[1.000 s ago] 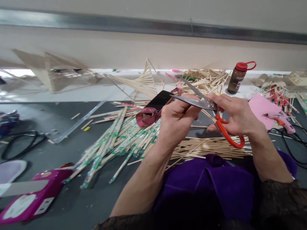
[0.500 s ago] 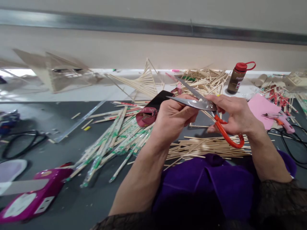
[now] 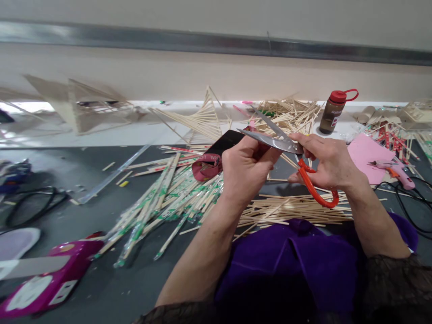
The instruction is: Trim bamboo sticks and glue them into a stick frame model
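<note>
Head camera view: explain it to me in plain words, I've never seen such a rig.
There is no robot here: a camera worn on a person's head looks forward and down at two bare hands. The right hand holds orange-handled scissors, blades open. The left hand is up by the blades; thin sticks show between the hands, but I can't tell which fingers grip them. On the dark table lie plastic-wrapped sticks, bare sticks and a pink glue gun. Behind stands a red-capped bottle.
</note>
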A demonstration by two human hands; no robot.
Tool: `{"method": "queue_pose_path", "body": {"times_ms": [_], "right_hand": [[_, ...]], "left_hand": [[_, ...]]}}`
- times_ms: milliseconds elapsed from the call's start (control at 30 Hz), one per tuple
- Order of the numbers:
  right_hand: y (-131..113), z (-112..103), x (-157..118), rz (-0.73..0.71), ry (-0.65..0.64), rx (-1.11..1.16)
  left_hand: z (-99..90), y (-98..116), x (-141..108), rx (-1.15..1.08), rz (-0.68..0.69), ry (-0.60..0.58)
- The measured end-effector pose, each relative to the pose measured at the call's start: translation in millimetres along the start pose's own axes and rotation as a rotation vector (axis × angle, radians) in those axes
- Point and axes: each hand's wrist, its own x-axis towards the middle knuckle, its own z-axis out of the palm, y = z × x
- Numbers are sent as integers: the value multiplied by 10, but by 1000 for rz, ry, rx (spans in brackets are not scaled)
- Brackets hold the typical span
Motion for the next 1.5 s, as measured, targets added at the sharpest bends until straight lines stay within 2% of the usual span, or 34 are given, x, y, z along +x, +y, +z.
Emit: {"method": "queue_pose_path", "body": {"times_ms": [100,200,367,533,700,933,1100,1167,1233,1400,1500], "right_hand": [[-30,-15,3,14,-10,19],[-30,-27,-4,10,-22,49],[37,-35,-33,-52,-9,132],[85,-56,-41,-93,-26,218],[108,-91,-29,-128,-51,260],[89,-177,-36,-155,-74,269],[35,-303,-45,-167,-122,275],[34,-311,-51,-163,-126,250],[43,-274,-52,-127,-107,218],[32,-91,-29,-2,-14,123],[-3,-37,-19,34,24,81]], "left_hand": [[-2,-37,-25,130,117,96],[-31,-11,-43,154,167,88],[-76,87,-19,-99,-26,-86],[-87,77,29,-346,-229,-239],[-112,103,51,-471,-388,-361],[-137,134,68,-614,-513,-532],[-147,113,43,-655,-598,-604],[-146,97,46,-654,-593,-628],[-136,85,54,-587,-527,-580],[-69,67,30,-219,-196,-130],[-33,46,-15,-2,-10,49]]}}
